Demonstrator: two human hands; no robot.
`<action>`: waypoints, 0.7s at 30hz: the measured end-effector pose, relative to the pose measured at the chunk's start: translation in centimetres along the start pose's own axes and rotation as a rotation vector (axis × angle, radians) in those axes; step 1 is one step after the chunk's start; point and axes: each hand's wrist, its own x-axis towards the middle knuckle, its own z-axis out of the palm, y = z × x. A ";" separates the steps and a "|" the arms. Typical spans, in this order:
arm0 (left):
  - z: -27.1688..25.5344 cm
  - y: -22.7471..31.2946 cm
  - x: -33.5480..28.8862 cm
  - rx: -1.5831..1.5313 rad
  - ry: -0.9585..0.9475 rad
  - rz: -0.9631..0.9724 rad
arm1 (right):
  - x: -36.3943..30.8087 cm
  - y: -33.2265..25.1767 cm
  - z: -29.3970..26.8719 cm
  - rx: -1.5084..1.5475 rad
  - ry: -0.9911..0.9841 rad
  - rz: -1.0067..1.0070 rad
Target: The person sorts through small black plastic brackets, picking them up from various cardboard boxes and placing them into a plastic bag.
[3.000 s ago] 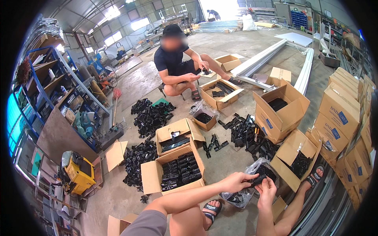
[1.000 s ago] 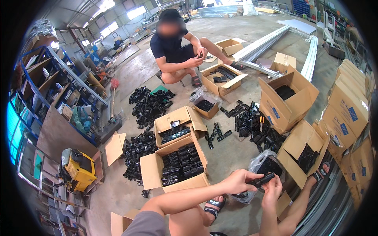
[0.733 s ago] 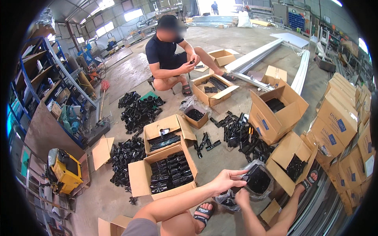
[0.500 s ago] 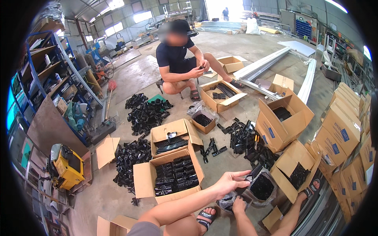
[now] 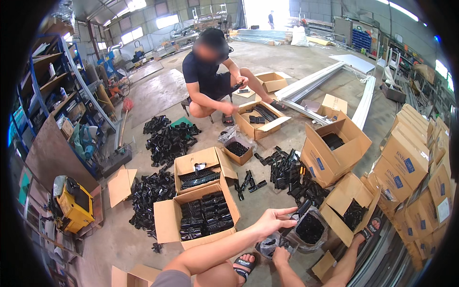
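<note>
My left hand (image 5: 273, 223) is stretched out to the right, a black plastic fitting (image 5: 303, 206) pinched between its thumb and fingers. Just below the fitting stands a box lined with clear plastic (image 5: 323, 242), filled with small black parts (image 5: 310, 230). Lower down, my right hand (image 5: 281, 256) is at the rim of a smaller plastic-lined container (image 5: 262, 247) that holds dark pieces. Its fingertips are partly hidden there, so what they grip is unclear. Left of my left forearm, an open carton (image 5: 165, 221) holds neat rows of black fittings (image 5: 206, 213).
A person (image 5: 205, 79) sits opposite beside a carton (image 5: 258, 131) of black parts. Heaps of black fittings (image 5: 152, 198) lie on the floor. Open cartons (image 5: 318, 155) stand at the right, near stacked closed cartons (image 5: 399, 160). A yellow machine (image 5: 76, 205) is at left.
The whole view has shifted, so things appear further left. The person opposite has parted their hands, one lowered toward the carton. My hands keep nearly the same pose.
</note>
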 end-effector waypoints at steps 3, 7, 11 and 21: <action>-0.3 0.3 -0.4 0.029 0.027 -0.026 | 0.5 -1.0 -0.8 -0.032 -0.120 -0.049; -0.4 0.4 -0.6 0.017 0.044 -0.036 | 0.7 -0.9 -1.1 -0.043 -0.202 -0.087; -0.5 0.2 -0.5 0.061 0.051 -0.031 | 0.3 -1.0 -1.7 -0.055 -0.257 -0.116; 0.8 0.9 -0.9 0.157 0.060 -0.033 | -1.5 0.6 -8.8 0.494 0.137 -0.200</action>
